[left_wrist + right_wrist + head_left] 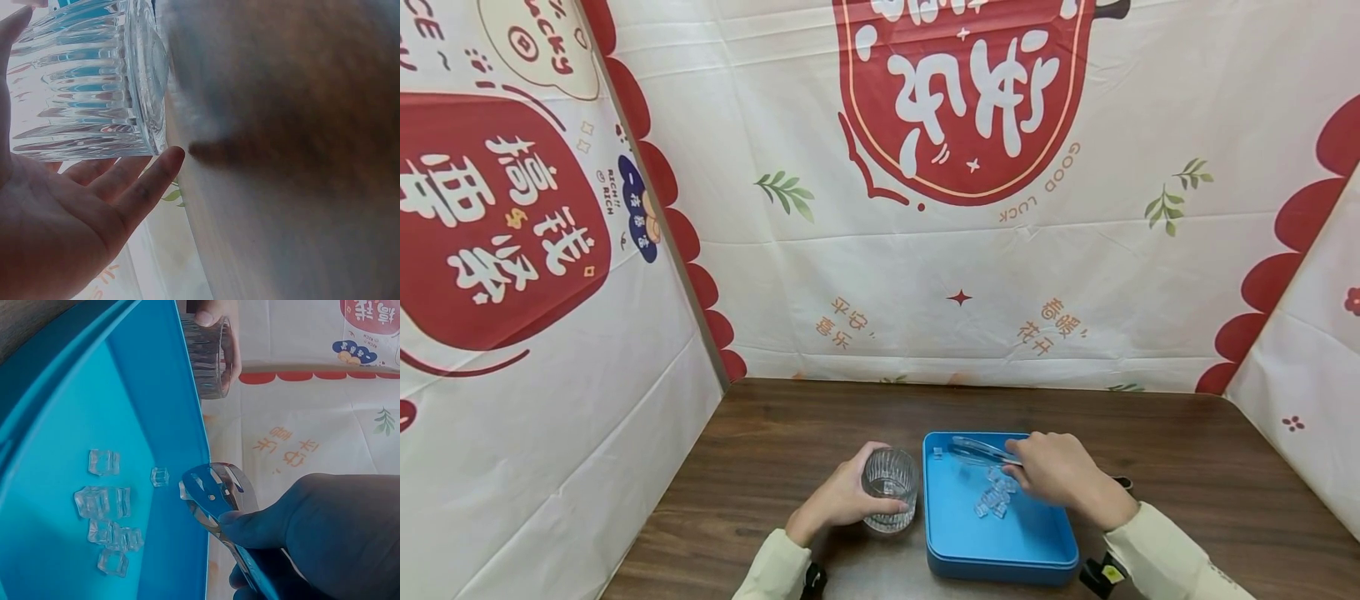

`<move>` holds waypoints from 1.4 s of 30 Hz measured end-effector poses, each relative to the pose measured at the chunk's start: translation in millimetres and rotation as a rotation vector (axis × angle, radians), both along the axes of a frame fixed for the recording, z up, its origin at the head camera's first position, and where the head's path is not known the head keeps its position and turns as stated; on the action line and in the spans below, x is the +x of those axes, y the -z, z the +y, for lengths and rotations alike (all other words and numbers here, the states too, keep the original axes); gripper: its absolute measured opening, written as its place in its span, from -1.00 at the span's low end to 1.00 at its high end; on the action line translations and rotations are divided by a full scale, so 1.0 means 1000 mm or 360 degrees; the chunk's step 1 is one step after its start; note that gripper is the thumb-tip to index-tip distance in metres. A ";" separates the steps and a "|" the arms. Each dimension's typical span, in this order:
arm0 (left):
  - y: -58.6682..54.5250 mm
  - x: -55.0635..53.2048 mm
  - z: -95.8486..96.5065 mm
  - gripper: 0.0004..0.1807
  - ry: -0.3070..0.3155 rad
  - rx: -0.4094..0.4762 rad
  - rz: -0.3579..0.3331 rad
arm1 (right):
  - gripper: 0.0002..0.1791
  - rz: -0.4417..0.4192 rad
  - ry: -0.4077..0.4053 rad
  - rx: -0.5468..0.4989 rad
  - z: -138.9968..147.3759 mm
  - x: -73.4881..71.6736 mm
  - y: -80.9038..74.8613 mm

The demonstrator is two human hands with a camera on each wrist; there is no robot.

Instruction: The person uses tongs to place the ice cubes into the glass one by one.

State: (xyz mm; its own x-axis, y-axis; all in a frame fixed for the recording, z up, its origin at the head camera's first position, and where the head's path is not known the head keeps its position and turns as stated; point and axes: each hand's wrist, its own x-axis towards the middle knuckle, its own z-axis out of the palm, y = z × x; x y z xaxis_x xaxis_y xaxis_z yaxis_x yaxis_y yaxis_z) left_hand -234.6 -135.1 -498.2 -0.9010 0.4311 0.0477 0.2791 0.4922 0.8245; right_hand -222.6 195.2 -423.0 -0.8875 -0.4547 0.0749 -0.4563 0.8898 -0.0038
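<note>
My left hand (842, 493) curls round a clear ribbed glass (891, 483), thumb on the near side. In the left wrist view the glass (81, 81) appears with its thick base close to the tabletop. My right hand (1060, 468) grips metal tongs (977, 451) over the far part of a blue tray (1000, 542). Part of a clear cube (183, 490) shows at the tips of the tongs (209, 490) in the right wrist view. Several clear ice-like cubes (996, 493) lie clustered on the tray floor, and a single cube (937, 452) sits near its far left corner.
The tray stands on a dark wooden table (820, 417), just right of the glass. Printed white cloth (887, 267) hangs behind the table and along both sides. A dark strap (1105, 575) shows below the right sleeve.
</note>
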 end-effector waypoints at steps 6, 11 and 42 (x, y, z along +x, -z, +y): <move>0.000 0.001 0.000 -0.10 0.0005 0.0005 -0.0002 | -0.59 0.0011 -0.0010 -0.0023 -0.001 0.002 -0.003; -0.001 0.001 0.000 -0.10 0.0006 0.0015 -0.0020 | -0.58 0.0037 -0.0026 -0.0038 0.000 0.004 -0.005; -0.001 0.001 0.000 -0.11 0.0001 0.0004 0.0002 | -0.62 0.0166 -0.0093 -0.0064 0.001 0.009 -0.014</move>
